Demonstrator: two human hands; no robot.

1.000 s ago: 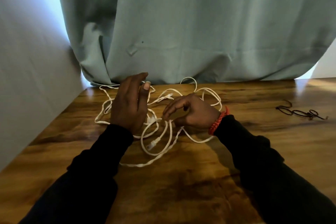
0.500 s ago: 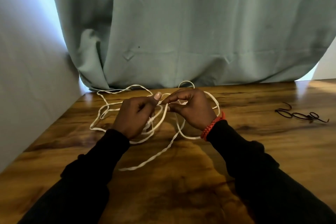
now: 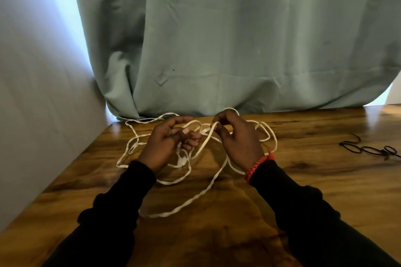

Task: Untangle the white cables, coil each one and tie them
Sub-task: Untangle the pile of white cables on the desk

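- Here, your left hand (image 3: 165, 145) sits raised over the table (image 3: 303, 180), palm turned toward you, fingers curled around strands of the white cables (image 3: 191, 201); thumb tip lies across the curled fingers.
- Your right hand (image 3: 238, 138) is level with it, just to its right, index finger and thumb pinching a loop at the top while the other fingers curl under.
- Between the two grips a short span of cable arcs from one hand to the other.
- Left of and beyond your left grip, loose loops trail over the wood toward the curtain (image 3: 217, 39) hem and nearly reach the wall (image 3: 32, 93).
- Below both grips, a twisted pair runs toward you, ending near your left sleeve (image 3: 112, 212).
- Right of your right grip, more loops lie flat just beyond the red bracelet (image 3: 258, 165).
- Well right of that, dark ties (image 3: 368, 149) lie near the table's far side, bare wood between them and the cables.
- Near edge of the table hidden by your sleeves.
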